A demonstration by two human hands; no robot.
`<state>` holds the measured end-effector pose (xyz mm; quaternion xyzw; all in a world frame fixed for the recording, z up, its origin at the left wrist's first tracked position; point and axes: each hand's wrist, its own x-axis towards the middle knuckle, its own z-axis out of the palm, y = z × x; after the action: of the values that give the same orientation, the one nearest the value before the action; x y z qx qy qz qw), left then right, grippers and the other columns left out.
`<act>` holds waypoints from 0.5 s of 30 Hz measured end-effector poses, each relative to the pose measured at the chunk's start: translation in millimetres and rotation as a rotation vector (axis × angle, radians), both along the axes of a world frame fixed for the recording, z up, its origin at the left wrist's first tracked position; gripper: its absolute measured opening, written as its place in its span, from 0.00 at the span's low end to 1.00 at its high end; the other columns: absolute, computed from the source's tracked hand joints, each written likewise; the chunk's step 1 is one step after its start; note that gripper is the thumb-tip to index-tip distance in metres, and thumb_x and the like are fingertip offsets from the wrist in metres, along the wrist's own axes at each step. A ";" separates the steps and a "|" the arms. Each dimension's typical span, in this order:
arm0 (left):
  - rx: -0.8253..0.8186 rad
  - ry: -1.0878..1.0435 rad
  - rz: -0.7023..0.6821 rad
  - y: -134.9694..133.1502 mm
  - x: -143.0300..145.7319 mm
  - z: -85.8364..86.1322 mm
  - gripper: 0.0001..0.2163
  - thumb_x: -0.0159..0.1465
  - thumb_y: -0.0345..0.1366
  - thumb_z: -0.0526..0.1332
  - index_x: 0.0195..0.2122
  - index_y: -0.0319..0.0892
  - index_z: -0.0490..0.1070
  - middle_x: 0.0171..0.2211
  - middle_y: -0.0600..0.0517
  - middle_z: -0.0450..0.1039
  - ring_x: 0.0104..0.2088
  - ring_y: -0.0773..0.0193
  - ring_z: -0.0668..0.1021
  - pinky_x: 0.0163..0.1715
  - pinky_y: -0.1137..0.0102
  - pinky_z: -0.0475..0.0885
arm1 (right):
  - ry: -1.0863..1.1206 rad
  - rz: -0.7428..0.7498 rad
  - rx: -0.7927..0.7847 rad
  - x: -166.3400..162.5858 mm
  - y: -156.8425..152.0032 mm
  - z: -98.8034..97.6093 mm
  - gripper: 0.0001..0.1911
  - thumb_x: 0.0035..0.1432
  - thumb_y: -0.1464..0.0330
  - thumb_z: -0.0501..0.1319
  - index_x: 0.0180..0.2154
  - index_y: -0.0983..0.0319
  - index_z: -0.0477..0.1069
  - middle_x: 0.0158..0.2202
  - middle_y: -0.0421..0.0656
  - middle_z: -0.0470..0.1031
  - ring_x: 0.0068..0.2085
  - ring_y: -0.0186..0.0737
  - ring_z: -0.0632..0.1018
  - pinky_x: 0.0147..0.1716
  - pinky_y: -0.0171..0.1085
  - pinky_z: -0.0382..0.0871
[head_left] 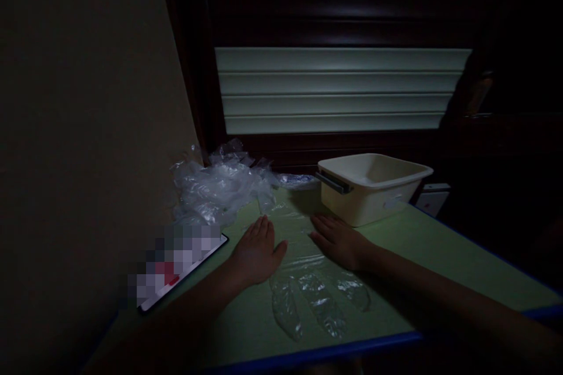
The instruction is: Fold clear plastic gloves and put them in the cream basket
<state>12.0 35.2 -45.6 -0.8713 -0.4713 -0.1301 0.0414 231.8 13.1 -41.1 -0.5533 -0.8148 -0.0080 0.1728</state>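
A clear plastic disposable glove point(308, 287) lies flat on the green tabletop point(440, 252), its fingers pointing toward me. My left hand point(257, 249) rests flat on the table at the glove's left side, fingers stretched out and together. My right hand point(338, 240) lies flat on the glove's right side, fingers extended too. Neither hand grips anything. The room is dim.
A heap of crumpled clear plastic gloves point(220, 187) sits at the back left against the wall. A cream plastic tub point(373, 184) with a dark handle stands at the back right. A phone or tablet point(176, 263) with a blurred screen lies at the left. The table has a blue edge point(316, 354).
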 end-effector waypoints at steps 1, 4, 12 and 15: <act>0.007 -0.001 0.007 -0.1 0.2 -0.4 0.27 0.64 0.44 0.46 0.55 0.23 0.58 0.58 0.30 0.52 0.60 0.47 0.56 0.56 0.56 0.53 | -0.004 -0.023 0.000 1.6 -2.4 1.8 0.26 0.63 0.62 0.45 0.55 0.75 0.61 0.56 0.62 0.61 0.57 0.55 0.63 0.55 0.52 0.55; 0.034 -0.001 0.047 -3.0 1.7 1.2 0.26 0.64 0.44 0.47 0.54 0.23 0.60 0.57 0.30 0.56 0.59 0.47 0.59 0.56 0.57 0.54 | -0.008 -0.092 0.008 -4.7 -5.9 12.3 0.25 0.61 0.67 0.48 0.53 0.78 0.61 0.55 0.66 0.62 0.56 0.57 0.65 0.53 0.50 0.58; 0.177 -0.004 0.122 -13.8 4.6 23.8 0.24 0.66 0.44 0.44 0.49 0.28 0.67 0.54 0.31 0.61 0.57 0.43 0.61 0.55 0.50 0.50 | 0.021 -0.035 -0.005 -54.4 -14.4 27.7 0.27 0.63 0.66 0.44 0.57 0.79 0.55 0.59 0.62 0.55 0.59 0.50 0.60 0.56 0.42 0.55; 0.093 0.045 -0.028 -6.4 2.1 22.1 0.23 0.66 0.41 0.45 0.56 0.30 0.59 0.60 0.37 0.52 0.61 0.51 0.54 0.58 0.57 0.50 | 0.001 0.020 -0.031 -52.0 -17.5 16.2 0.27 0.63 0.65 0.45 0.57 0.76 0.57 0.59 0.60 0.58 0.59 0.49 0.60 0.57 0.43 0.54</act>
<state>14.1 28.8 -23.6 -0.8777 -0.4515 -0.1326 0.0908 179.8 -4.4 -24.8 -0.5478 -0.8202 0.0066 0.1648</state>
